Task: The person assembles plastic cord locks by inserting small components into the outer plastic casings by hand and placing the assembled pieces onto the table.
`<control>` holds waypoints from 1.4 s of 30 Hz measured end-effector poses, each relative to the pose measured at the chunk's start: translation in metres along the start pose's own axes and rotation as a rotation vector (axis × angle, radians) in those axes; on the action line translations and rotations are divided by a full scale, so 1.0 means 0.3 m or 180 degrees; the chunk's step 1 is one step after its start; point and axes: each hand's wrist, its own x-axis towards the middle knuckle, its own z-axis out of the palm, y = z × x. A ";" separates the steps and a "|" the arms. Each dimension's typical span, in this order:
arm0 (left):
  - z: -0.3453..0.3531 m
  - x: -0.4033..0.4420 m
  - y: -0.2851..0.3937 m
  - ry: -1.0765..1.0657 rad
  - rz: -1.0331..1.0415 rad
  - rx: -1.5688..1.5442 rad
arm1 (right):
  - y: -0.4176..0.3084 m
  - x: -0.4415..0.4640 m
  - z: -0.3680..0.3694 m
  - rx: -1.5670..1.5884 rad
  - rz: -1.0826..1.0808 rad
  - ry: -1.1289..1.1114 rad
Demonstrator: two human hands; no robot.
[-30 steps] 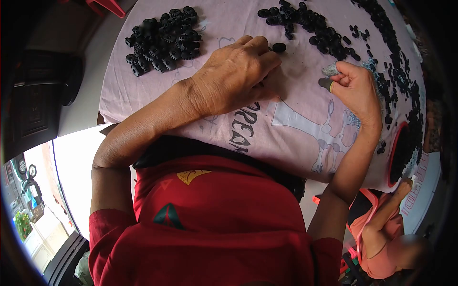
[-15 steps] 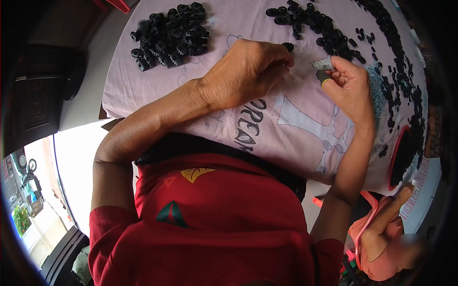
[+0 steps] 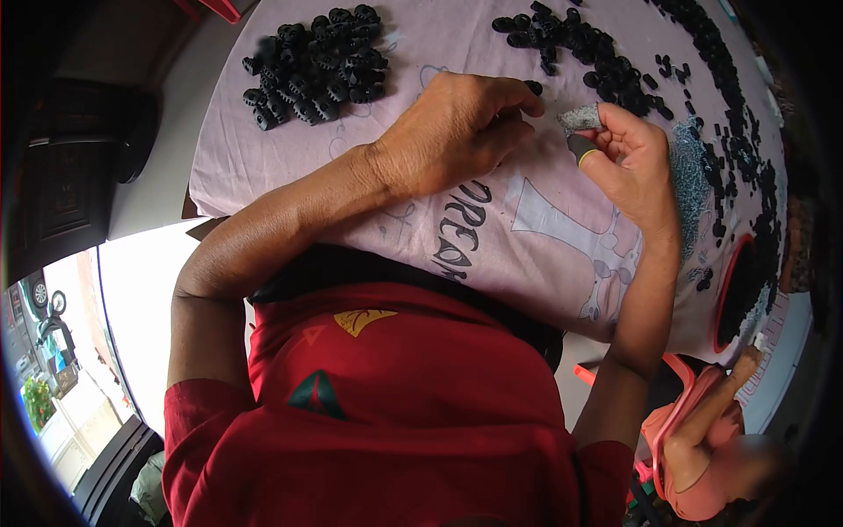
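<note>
Head view: left hand (image 3: 461,132) and right hand (image 3: 637,162) curl; whether either grips anything, I cannot tell. Just beyond the left lies a black piece (image 3: 534,88); pink tablecloth (image 3: 518,277) spreads from black piles (image 3: 318,75) to its near edge, a bright opening (image 3: 136,325) leftward.

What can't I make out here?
In the head view:
Bare left hand: its fingers hide any pinched thing.
Tiny blue-grey pieces: too small to tell apart.
Curved band of black parts: cut by top edge.
White thing at co-worker's hand: too small to identify.

Red short-sleeved shirt (image 3: 413,439), yellow and green prints (image 3: 318,395); right fingers (image 3: 619,123): one dark yellow-rimmed cap (image 3: 577,146).
</note>
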 end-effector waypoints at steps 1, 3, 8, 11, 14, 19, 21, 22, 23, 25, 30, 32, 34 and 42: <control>0.003 -0.001 -0.004 0.0047 0.0067 0.0061 | -0.005 0.000 0.009 0.0368 -0.0242 -0.0017; 0.005 0.000 0.000 -0.0003 0.0062 -0.0206 | -0.021 -0.002 0.026 0.0915 -0.0464 -0.0079; -0.010 0.006 0.004 -0.0269 -0.0087 -0.0607 | -0.028 0.003 0.053 0.1407 -0.0546 -0.0276; -0.010 0.007 0.003 -0.0321 -0.0330 -0.0874 | -0.043 0.000 0.052 0.1552 -0.0477 -0.0216; -0.014 0.010 0.006 -0.0362 -0.0490 -0.1210 | -0.045 0.002 0.049 0.1548 -0.0583 -0.0164; -0.014 0.014 -0.011 -0.0335 -0.0496 -0.1542 | -0.039 0.001 0.055 0.1323 -0.0669 -0.0125; -0.016 0.015 -0.004 -0.0260 -0.0505 -0.1720 | -0.043 0.000 0.058 0.1326 -0.0654 -0.0080; -0.017 0.016 -0.001 -0.0226 -0.0509 -0.1810 | -0.040 0.001 0.060 0.1392 -0.0650 -0.0054; -0.018 0.018 0.001 -0.0228 -0.0540 -0.1821 | -0.038 0.001 0.061 0.1457 -0.0643 -0.0028; -0.019 0.018 0.003 -0.0231 -0.0601 -0.1843 | -0.035 0.002 0.065 0.1400 -0.0611 -0.0021; -0.011 0.017 -0.015 -0.0315 -0.0365 -0.1465 | -0.042 -0.001 0.070 0.1077 -0.0542 0.0035; -0.013 0.014 -0.006 -0.0358 -0.0330 -0.1148 | -0.046 -0.003 0.072 0.0881 -0.0600 0.0102; -0.025 0.011 0.022 -0.0446 -0.0413 -0.0744 | -0.042 -0.007 0.071 0.0684 -0.0499 0.0157; -0.018 0.012 0.002 -0.0327 -0.0230 -0.0406 | -0.025 -0.008 -0.002 -0.0830 -0.0240 0.0400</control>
